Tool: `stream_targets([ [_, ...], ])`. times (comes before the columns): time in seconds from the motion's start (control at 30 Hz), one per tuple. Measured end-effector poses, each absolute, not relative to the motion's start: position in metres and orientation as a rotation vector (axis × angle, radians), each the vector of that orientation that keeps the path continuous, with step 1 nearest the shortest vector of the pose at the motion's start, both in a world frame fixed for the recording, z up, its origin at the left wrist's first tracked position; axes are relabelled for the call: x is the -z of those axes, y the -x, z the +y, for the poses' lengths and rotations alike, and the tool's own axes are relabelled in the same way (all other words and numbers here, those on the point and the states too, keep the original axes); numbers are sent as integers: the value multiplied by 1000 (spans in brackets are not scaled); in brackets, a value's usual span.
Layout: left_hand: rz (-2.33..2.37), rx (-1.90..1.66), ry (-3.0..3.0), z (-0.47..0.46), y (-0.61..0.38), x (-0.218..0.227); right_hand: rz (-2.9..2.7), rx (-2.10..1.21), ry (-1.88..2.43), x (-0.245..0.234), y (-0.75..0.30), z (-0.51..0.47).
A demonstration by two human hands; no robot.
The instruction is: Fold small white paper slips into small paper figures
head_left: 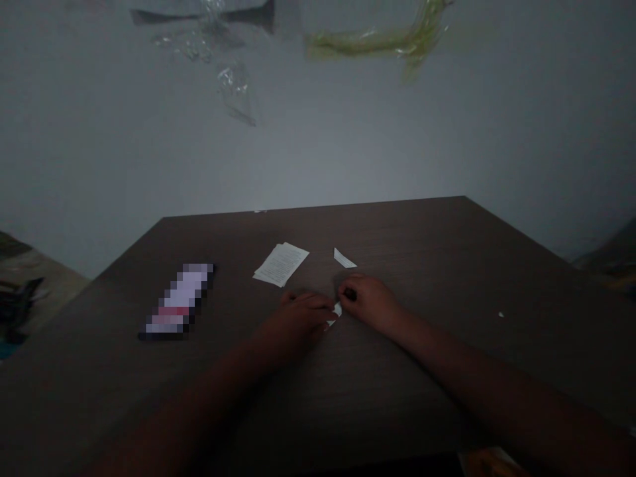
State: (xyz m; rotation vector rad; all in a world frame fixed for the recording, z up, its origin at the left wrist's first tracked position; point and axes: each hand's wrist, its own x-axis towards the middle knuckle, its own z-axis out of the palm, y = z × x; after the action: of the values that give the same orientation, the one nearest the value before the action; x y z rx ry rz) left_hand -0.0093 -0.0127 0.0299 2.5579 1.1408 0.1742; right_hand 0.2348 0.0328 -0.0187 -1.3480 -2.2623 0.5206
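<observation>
Head view: that small white paper (338, 309) between your hands on the table (422, 245) could skid or crease crooked if your left hand (304, 319) shifts. Its fingers bend loosely over the paper; your right hand (370, 299) curls into a loop at the edge. Can't tell if either's pinching. Beyond: printed stack (281, 264), paper sliver (344, 258).

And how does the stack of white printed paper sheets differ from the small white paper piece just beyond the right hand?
The stack of white printed sheets is broad; the small white paper piece is narrow. The stack covers more of the brown table than the piece. Both are white paper.
</observation>
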Motion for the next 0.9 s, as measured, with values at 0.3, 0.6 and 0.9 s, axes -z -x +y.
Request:
stream_targets([
  [0.3,1124,-176,-2575,-11,14,-27,-2106,-284,1259,36,-250,41],
  [0.6,1146,-588,-2285,1,23,4,-1987,-387,1155,38,-250,36],
  [0.9,1295,-986,-1823,7,15,8,-1790,-1002,1100,20,-229,4],
])
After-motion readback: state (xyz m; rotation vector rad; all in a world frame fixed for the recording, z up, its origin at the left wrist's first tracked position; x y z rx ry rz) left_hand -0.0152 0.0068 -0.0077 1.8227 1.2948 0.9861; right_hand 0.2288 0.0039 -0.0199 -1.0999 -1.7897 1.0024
